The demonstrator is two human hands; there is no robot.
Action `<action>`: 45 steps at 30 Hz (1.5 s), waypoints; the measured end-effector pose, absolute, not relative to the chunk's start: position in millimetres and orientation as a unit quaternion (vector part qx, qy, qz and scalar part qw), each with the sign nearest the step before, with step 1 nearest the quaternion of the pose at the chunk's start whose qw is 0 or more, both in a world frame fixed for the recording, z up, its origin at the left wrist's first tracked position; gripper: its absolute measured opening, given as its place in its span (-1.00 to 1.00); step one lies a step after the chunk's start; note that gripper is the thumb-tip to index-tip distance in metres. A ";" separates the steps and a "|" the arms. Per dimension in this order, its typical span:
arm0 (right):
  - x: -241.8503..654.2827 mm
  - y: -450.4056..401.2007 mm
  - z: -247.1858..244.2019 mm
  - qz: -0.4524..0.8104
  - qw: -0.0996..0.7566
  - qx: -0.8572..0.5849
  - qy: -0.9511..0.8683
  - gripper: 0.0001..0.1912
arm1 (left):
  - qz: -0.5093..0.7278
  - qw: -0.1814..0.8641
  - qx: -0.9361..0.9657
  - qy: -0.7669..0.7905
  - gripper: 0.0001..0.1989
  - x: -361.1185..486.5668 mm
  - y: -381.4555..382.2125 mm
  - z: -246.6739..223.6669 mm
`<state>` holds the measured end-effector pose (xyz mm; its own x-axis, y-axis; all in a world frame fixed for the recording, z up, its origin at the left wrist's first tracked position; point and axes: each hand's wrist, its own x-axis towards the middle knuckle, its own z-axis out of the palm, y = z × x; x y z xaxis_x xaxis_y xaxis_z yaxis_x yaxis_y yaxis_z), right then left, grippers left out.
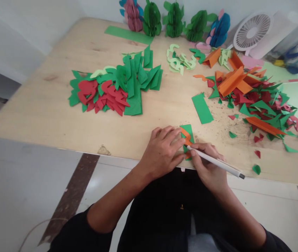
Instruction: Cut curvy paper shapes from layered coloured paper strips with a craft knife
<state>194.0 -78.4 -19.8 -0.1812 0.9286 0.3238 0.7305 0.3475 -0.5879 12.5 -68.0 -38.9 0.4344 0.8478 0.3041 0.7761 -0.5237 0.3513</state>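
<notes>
My right hand (212, 168) is closed around a white pen (219, 163), its tip at the edge of an orange paper cutout (187, 135). That curvy cutout lies on a green paper rectangle (189, 128) near the table's front edge. My left hand (162, 150) rests on the paper from the left, fingers spread and pressing it to the table; it covers part of both pieces. Just beyond my hands is another green paper rectangle (203, 108).
On the wooden table (46, 115), green paper pieces (133, 94) and red cutouts (112, 96) are piled at left. Orange, red and green scraps (267, 105) heap up at right. Pale green cutouts (180, 61), honeycomb paper figures (174, 21) and a white fan (252, 31) are behind.
</notes>
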 end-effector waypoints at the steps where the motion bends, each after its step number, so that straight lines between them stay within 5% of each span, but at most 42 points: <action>1: 193.9 -78.1 -19.6 0.151 0.324 -0.550 -0.755 -0.93 | 0.227 0.079 0.843 0.482 -0.67 12.5 -68.0 -39.1; 45: 198.2 -80.5 -16.0 0.135 0.333 -0.539 -0.762 -0.94 | 0.232 0.087 0.839 0.485 -0.67 13.1 -68.1 -39.1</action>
